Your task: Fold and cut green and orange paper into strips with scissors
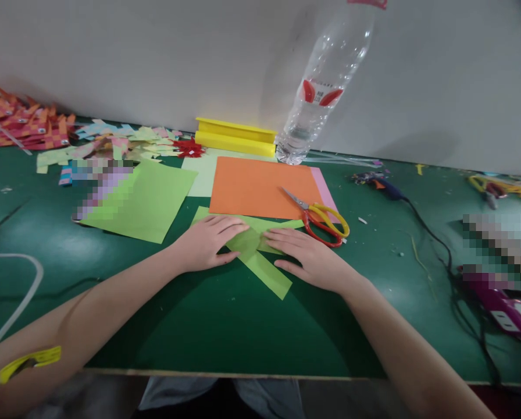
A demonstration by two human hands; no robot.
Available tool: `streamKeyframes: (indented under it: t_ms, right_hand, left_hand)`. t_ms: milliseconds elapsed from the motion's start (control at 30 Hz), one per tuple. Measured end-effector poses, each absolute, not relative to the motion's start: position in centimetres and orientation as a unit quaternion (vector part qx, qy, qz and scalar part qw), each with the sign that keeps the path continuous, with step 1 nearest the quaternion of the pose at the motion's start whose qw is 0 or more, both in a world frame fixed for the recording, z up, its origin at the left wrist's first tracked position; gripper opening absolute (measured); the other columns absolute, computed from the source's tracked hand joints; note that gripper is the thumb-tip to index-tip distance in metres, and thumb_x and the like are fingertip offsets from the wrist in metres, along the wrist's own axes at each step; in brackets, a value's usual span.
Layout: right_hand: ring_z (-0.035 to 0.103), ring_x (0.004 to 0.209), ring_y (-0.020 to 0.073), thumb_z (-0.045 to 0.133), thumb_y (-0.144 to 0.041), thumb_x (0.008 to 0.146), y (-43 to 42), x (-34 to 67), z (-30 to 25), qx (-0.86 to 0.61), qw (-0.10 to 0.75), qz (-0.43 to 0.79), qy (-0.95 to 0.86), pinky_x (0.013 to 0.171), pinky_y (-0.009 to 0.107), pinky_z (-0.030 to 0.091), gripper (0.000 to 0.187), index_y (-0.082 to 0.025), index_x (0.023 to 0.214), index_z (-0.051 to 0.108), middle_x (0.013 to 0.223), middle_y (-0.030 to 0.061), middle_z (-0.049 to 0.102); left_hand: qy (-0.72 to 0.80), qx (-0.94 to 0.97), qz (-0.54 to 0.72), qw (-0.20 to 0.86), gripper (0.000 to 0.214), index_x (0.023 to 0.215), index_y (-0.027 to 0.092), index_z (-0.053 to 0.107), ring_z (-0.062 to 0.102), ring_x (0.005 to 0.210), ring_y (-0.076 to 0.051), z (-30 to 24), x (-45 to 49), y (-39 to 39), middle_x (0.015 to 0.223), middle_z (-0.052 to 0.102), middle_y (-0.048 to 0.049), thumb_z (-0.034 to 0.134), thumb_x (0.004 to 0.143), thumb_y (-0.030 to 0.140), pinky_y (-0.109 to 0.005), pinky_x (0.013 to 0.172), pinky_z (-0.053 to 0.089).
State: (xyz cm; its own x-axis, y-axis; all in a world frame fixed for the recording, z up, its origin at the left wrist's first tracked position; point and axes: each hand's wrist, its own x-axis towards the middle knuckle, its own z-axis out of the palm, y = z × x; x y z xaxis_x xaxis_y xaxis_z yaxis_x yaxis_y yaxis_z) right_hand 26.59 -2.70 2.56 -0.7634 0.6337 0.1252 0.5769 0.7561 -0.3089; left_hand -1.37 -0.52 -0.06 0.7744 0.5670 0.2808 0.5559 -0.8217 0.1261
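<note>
Several light-green paper strips [267,273] cross one another on the table in front of me, one slanting down toward the right. My left hand [210,243] lies on the left part of the crossed strips, fingers stretched out and thumb apart. From the right, my right hand [306,255] rests flat on them, its fingertips close to the crossing and its thumb spread. The fingers partly cover the strips, so how they overlap is not fully visible. Just behind my right hand, scissors [318,218] with red and yellow handles lie partly over an orange paper sheet [252,189].
A green sheet [153,201] lies at left over a blurred object. Behind stand a yellow folded piece [235,139] and a tilted clear bottle [325,75] against the wall. Woven paper pieces [29,122] are heaped far left. A corded glue gun [386,187] and purple device [500,302] lie right.
</note>
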Motion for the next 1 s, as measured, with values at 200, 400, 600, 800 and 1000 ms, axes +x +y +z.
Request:
streamKeyframes:
  t_ms: [200, 400, 600, 800, 1000]
  right_hand:
    - [0.037, 0.136, 0.0250, 0.048, -0.041, 0.092, -2.4, 26.7, 2.1, -0.374, 0.097, 0.126, -0.914, 0.110, 0.049, 0.034, 0.054, -0.025, 0.143, 0.038, 0.146, 0.0061, 0.043]
    - [0.028, 0.140, 0.0253, 0.040, -0.047, 0.094, -2.4, 26.3, 1.4, -0.389, 0.065, 0.095, -0.914, 0.113, 0.051, 0.029, 0.060, -0.019, 0.146, 0.030, 0.151, 0.0098, 0.033]
    - [0.028, 0.140, 0.0255, 0.037, -0.047, 0.095, -2.4, 25.3, 0.9, -0.418, 0.075, 0.068, -0.903, 0.112, 0.050, 0.029, 0.059, -0.022, 0.147, 0.027, 0.151, 0.0088, 0.033]
    - [0.032, 0.139, 0.0262, 0.038, -0.046, 0.095, -2.5, 24.1, 0.8, -0.437, 0.087, 0.049, -0.894, 0.112, 0.050, 0.029, 0.057, -0.020, 0.146, 0.032, 0.150, 0.0103, 0.037]
    - [0.031, 0.139, 0.0265, 0.034, -0.046, 0.096, -2.9, 22.8, 0.3, -0.437, 0.103, 0.032, -0.893, 0.114, 0.053, 0.023, 0.055, -0.017, 0.142, 0.037, 0.149, 0.0128, 0.038]
  left_hand:
    - [0.300, 0.931, 0.203, -0.046, 0.031, 0.124, 0.012, 0.049, 0.059, 0.107, -0.022, 0.4, -1.1, -0.7, 0.122, 0.059, -0.0126, 0.040, 0.097, 0.026, -0.032, 0.080, 0.052]
    - [0.308, 0.913, 0.247, -0.101, 0.027, 0.117, 0.012, 0.055, 0.059, 0.105, -0.023, 1.0, -1.0, -1.0, 0.116, 0.063, -0.0127, 0.042, 0.094, 0.016, -0.036, 0.084, 0.050]
    - [0.227, 0.956, 0.181, -0.050, 0.029, 0.120, 0.013, 0.055, 0.054, 0.114, -0.024, 1.0, -0.3, -1.6, 0.121, 0.061, -0.0108, 0.045, 0.096, 0.024, -0.041, 0.099, 0.039]
    - [0.201, 0.965, 0.168, -0.024, 0.038, 0.124, 0.015, 0.053, 0.055, 0.113, -0.025, 0.6, -0.4, -1.5, 0.117, 0.064, -0.0102, 0.047, 0.096, 0.040, -0.044, 0.101, 0.033]
    - [0.177, 0.969, 0.174, -0.013, 0.032, 0.119, 0.017, 0.055, 0.060, 0.104, -0.022, 1.0, -1.0, -1.5, 0.106, 0.069, -0.0072, 0.054, 0.094, 0.037, -0.042, 0.099, 0.035]
